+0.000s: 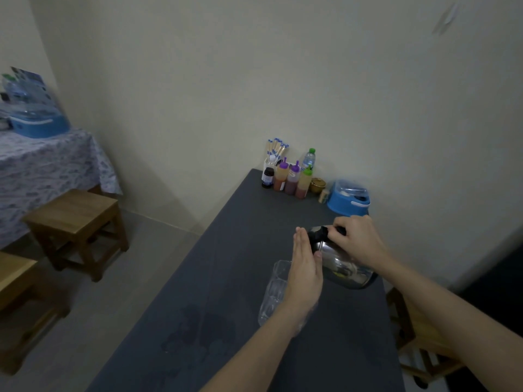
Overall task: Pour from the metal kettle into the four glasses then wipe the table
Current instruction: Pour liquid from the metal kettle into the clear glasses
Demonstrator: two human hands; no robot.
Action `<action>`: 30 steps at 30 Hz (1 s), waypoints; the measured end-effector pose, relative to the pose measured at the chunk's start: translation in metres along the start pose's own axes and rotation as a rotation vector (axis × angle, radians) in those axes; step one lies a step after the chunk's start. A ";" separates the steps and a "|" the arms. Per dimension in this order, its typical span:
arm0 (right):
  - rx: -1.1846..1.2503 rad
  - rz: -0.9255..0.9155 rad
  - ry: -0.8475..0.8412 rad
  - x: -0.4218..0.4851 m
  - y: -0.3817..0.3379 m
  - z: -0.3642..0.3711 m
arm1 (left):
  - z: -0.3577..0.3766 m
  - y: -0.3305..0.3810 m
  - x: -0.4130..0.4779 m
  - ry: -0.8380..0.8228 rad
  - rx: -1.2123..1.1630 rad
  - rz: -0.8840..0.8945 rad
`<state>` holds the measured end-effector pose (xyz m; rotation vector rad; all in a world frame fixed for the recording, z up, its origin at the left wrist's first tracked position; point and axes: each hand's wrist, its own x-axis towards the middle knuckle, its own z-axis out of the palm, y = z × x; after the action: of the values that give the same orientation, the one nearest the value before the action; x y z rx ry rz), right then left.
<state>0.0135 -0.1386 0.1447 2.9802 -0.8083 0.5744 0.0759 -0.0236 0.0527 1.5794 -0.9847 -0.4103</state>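
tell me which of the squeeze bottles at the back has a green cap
The squeeze bottle farthest right in the row, beside the small brass pot. The other two squeeze bottles have purple caps.

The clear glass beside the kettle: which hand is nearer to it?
Left. The left hand is flat, right at the glass, overlapping its right side. The right hand is farther off, gripping the kettle handle.

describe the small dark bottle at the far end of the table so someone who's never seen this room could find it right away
Follow the dark grey table to its far end at the wall, where a cluster of sauce bottles stands. The small dark bottle is at the cluster's left edge. It alone is dark glass with a pale label and no coloured cap; its neighbours are taller squeeze bottles with purple or green tops.
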 end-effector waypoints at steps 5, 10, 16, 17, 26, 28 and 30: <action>0.057 0.046 0.021 -0.006 0.010 0.007 | -0.003 0.000 0.000 -0.049 0.061 0.018; 0.083 0.082 0.009 -0.015 0.012 0.009 | -0.002 0.001 -0.002 -0.081 0.103 0.029; 0.207 0.175 0.069 -0.036 0.019 0.009 | -0.001 0.006 0.003 -0.132 0.228 0.113; 0.244 0.205 0.094 -0.042 0.022 0.010 | 0.000 0.007 0.005 -0.141 0.262 0.140; 0.758 0.625 0.305 -0.118 0.054 0.023 | 0.046 0.017 0.006 -0.328 0.551 0.439; 0.846 0.719 0.348 -0.141 0.065 0.036 | 0.062 0.013 0.000 -0.418 0.597 0.472; 0.909 0.826 0.392 -0.167 0.075 0.050 | 0.079 0.008 -0.008 -0.491 0.648 0.505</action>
<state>-0.1391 -0.1270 0.0332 2.7798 -2.1917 1.9038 0.0106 -0.0674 0.0366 1.7354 -1.9900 -0.1181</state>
